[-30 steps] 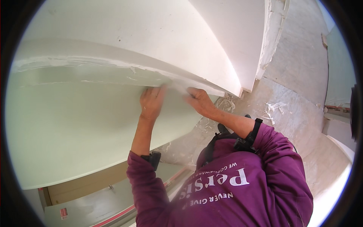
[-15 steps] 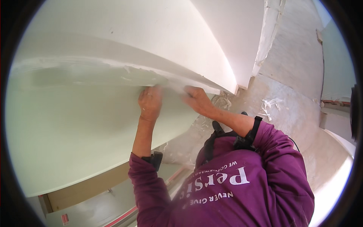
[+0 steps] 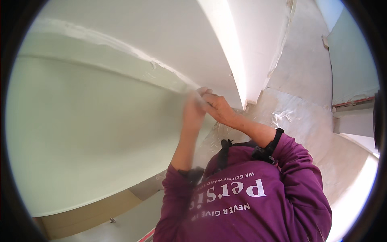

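Both hands meet at the right end of a rough white strip [image 3: 133, 52] that looks like filler or film and runs along the seam between a pale green panel [image 3: 92, 121] and a white curved panel [image 3: 173, 40]. My right hand [image 3: 219, 108] is closed, its fingers curled toward the seam; what they hold, if anything, is hidden. Right beside it, touching or nearly so, is my left hand [image 3: 195, 108], smeared by motion, so its fingers cannot be read. Small torn bits stick up along the strip left of the hands.
Crumpled white scraps [image 3: 283, 117] lie on the dusty grey floor [image 3: 306, 92] at the right. Beyond stands another pale green panel [image 3: 352, 64]. A brown board [image 3: 92, 207] shows beneath the large green panel's near edge. Black straps with small devices sit on both forearms.
My left hand has moved right, up to my right hand; before, a gap with a blurred whitish patch lay between them. The view has shifted, and more of the green panel shows below the seam.
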`<state>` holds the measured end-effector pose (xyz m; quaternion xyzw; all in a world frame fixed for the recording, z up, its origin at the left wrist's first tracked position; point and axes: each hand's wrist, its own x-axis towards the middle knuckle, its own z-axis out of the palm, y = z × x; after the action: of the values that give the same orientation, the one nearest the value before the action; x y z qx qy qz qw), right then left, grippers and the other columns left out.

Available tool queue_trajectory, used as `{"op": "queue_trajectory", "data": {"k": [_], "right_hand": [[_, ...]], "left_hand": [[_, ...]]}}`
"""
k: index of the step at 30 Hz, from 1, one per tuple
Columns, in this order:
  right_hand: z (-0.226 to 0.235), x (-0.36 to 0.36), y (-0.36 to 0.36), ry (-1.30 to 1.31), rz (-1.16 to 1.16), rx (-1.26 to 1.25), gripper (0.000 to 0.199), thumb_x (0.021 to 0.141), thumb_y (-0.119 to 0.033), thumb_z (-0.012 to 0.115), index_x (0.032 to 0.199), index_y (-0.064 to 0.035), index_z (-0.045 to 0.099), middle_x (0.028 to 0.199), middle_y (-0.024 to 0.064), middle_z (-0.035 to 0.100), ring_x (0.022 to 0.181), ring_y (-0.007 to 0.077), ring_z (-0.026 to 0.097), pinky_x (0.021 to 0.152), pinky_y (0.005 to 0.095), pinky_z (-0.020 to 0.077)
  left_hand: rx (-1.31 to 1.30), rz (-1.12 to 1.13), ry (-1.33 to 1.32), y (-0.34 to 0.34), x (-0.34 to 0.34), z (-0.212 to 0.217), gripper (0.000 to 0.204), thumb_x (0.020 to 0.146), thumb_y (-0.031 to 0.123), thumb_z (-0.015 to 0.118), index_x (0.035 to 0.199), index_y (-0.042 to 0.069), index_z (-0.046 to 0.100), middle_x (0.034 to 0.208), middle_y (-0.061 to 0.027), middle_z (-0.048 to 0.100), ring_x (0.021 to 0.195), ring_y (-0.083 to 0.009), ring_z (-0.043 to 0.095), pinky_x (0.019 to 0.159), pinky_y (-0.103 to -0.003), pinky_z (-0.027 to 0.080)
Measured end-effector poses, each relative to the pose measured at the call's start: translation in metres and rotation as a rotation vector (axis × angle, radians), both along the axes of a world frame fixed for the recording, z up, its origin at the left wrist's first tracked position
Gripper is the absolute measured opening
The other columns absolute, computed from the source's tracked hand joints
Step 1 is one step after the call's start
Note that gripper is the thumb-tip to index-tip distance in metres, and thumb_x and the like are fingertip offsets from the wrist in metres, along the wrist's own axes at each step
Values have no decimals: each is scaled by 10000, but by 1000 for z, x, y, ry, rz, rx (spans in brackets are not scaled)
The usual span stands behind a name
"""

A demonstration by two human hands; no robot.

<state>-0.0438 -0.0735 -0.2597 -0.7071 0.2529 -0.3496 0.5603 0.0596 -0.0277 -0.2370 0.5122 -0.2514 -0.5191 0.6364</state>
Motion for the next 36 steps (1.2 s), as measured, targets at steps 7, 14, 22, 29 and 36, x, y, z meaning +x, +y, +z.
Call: {"op": "queue_trajectory", "data": {"k": [7, 14, 22, 29, 36], "right_hand": [[33, -14, -9, 216, -14, -130, 187, 779, -203, 496, 782, -22, 541, 756, 150, 581, 691, 336, 558, 616, 383, 443], [44, 3, -14, 427, -189, -372, 271, 795, -279, 558, 857, -15, 555, 669, 135, 584, 639, 311, 572, 570, 383, 450], [41, 21, -2, 429, -447, -507, 310, 784, -304, 551, 922, -26, 553, 712, 106, 594, 699, 315, 587, 605, 389, 465], [30, 50, -18, 480, -441, -435, 227, 772, -260, 495, 712, -44, 528, 576, 115, 545, 556, 305, 547, 527, 397, 436], [35, 65, -20, 631, -524, -535, 148, 762, -188, 494, 686, -63, 519, 574, 96, 537, 551, 305, 536, 497, 397, 424]], "left_hand": [[-105, 58, -6, -7, 1, -16, 151, 832, 18, 419, 931, -24, 525, 945, -99, 561, 847, -152, 515, 732, -276, 434], [-26, 191, -239, -8, 2, -9, 250, 876, 167, 394, 854, -15, 565, 815, -75, 569, 765, -146, 535, 662, -277, 435], [-23, 113, -758, -4, 23, -23, 285, 912, 245, 366, 862, 33, 550, 742, -10, 505, 690, -93, 448, 602, -244, 378], [-60, -2, -383, 1, 12, -11, 274, 883, 251, 406, 766, 26, 510, 646, -1, 456, 580, -81, 403, 506, -242, 332], [-107, -149, -368, 3, 25, -20, 299, 894, 282, 442, 812, 6, 523, 660, 7, 454, 587, -75, 382, 505, -253, 337]]}}
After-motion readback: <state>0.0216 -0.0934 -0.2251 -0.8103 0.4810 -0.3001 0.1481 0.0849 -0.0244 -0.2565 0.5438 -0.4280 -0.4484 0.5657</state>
